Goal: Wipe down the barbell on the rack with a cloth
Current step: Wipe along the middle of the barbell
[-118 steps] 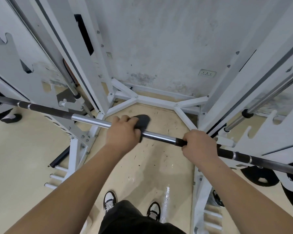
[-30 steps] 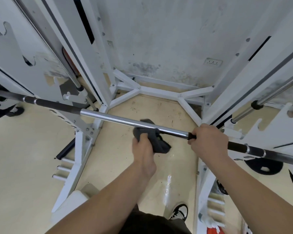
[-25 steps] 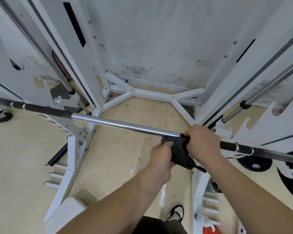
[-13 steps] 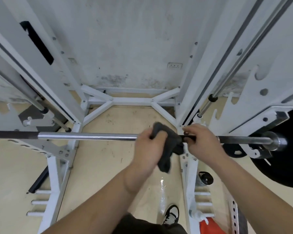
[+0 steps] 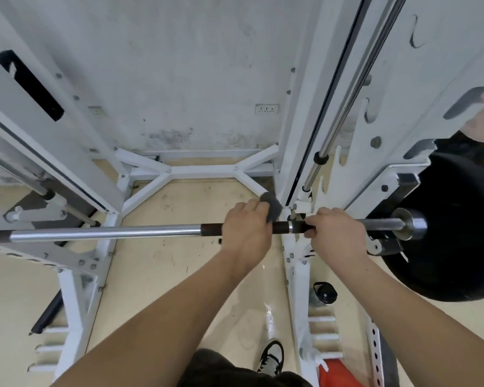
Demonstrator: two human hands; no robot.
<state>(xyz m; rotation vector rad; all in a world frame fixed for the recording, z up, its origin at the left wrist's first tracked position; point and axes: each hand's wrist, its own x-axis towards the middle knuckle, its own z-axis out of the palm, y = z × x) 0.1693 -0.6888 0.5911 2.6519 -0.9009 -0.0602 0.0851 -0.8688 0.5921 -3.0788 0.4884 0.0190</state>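
Inside a white-painted steel squat rack [image 5: 296, 263], seen from above through the head camera, a long steel barbell with a bright chrome centre and dark knurled grip zones [image 5: 104, 232] lies level across the view, apparently seated in the rack's hooks. Its right end carries a large black round weight plate [image 5: 453, 236] outboard of the right upright.

The left hand [image 5: 248, 233] is wrapped over the bar on the dark knurled zone just left of that upright, fingers curled and pressed together around a small dark grey cloth [image 5: 271, 209]. Only a bunched fold of the cloth shows, standing up behind the knuckles; how much of it lies between palm and steel cannot be told. The right hand [image 5: 336, 236] clasps the bare bar just beside it, at the upright, fingers closed round the shaft with no cloth beneath them, and seems to be steadying the bar.

The step in hand is judged to be the wiping of the right knurled section, near the inner collar. The next move likely calls for the clothed hand to slide or twist along the knurling towards the other hand, which would then have to give way for the cloth to reach the steel under it. The knurled surface may snag the fabric, so firm, even pressure seems advisable. A dark bottle [image 5: 323, 294] stands on the pale glossy floor [image 5: 157, 275] by the rack's foot.
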